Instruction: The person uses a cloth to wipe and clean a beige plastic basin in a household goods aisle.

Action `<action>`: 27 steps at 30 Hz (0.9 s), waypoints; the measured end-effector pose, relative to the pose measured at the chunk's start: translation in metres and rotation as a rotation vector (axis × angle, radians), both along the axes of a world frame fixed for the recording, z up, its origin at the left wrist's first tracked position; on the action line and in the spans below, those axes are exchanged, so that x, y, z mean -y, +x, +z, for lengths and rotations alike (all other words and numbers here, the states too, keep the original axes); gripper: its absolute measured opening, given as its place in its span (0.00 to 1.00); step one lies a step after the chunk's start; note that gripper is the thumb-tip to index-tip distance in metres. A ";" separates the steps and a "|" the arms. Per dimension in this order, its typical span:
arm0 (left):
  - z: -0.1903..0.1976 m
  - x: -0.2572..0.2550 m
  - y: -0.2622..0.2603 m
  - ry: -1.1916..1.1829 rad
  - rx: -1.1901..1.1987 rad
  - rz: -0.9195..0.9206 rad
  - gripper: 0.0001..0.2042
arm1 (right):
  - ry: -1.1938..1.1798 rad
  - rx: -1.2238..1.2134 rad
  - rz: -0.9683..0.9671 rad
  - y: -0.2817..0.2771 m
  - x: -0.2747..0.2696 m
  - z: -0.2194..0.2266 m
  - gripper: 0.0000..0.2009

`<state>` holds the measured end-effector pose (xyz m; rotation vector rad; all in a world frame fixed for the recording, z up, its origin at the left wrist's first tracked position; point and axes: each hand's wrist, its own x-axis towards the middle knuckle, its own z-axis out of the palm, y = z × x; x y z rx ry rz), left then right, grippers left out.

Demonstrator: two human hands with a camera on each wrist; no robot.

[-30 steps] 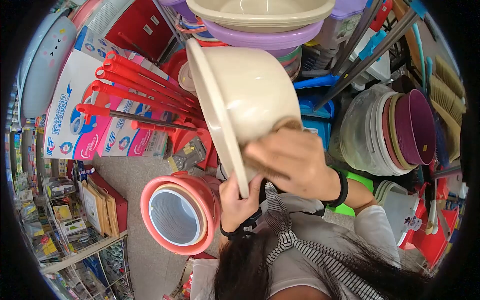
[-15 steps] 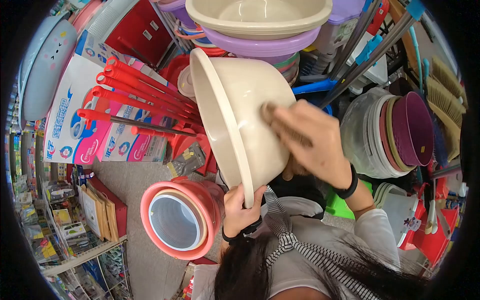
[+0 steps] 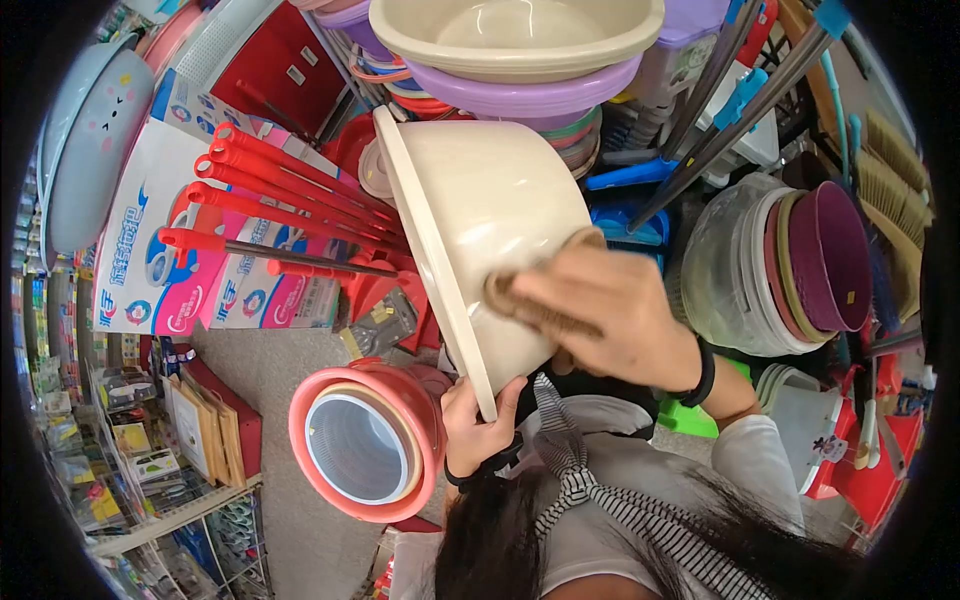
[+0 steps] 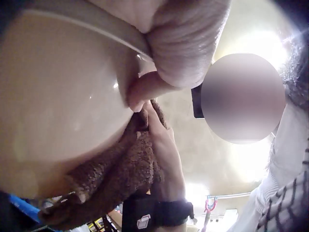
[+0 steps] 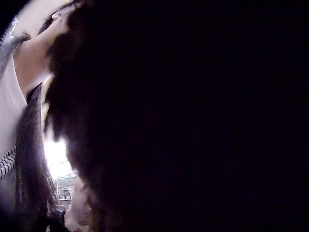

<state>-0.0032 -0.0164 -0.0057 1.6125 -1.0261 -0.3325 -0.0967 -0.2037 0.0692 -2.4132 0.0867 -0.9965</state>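
A cream plastic basin [image 3: 490, 185] is tipped on its side in the head view, with its rim facing left. My left hand [image 3: 476, 425] grips the lower end of that rim, thumb on the outer side. A brown fluffy cloth [image 3: 545, 312] is bunched in my right hand [image 3: 625, 325] and lies against the basin's outer wall. In the left wrist view the cloth [image 4: 128, 171] hangs in folds below the left thumb, beside the basin's curved wall [image 4: 58, 96]. Dark cloth covers most of the right wrist view.
Stacked basins [image 3: 520, 65] stand at the back, and red-handled poles [image 3: 300, 190] lean before printed boxes [image 3: 130, 240] on the left. Nested pink buckets [image 3: 300, 430] sit on the floor at lower left. At right are stacked bins [image 3: 830, 255] and blue-clipped poles [image 3: 735, 110].
My right hand and the cloth first moved up and right over the basin's wall, then back left and down toward the rim. The left hand keeps its grip; the basin has shifted slightly.
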 end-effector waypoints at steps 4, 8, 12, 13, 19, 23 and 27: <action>-0.004 -0.006 0.000 0.011 0.004 0.003 0.07 | 0.286 -0.042 -0.270 0.005 0.029 -0.008 0.14; -0.004 -0.010 -0.001 0.020 0.029 -0.039 0.06 | 0.117 -0.010 -0.189 -0.003 0.019 -0.005 0.14; -0.014 -0.001 -0.002 -0.137 -0.109 -0.121 0.07 | 0.067 0.010 -0.067 -0.018 0.005 0.006 0.15; -0.018 0.000 -0.001 -0.148 -0.056 -0.167 0.08 | 0.101 0.000 -0.146 -0.020 0.007 0.011 0.15; -0.038 0.006 -0.001 -0.169 -0.011 -0.246 0.09 | 0.157 0.022 -0.255 -0.022 0.002 0.013 0.16; -0.050 0.005 0.003 -0.117 0.141 -0.369 0.14 | 0.200 0.050 -0.154 -0.021 -0.027 0.015 0.27; -0.075 -0.007 0.010 -0.015 0.021 -0.428 0.16 | 0.242 0.079 -0.232 -0.008 -0.040 -0.003 0.19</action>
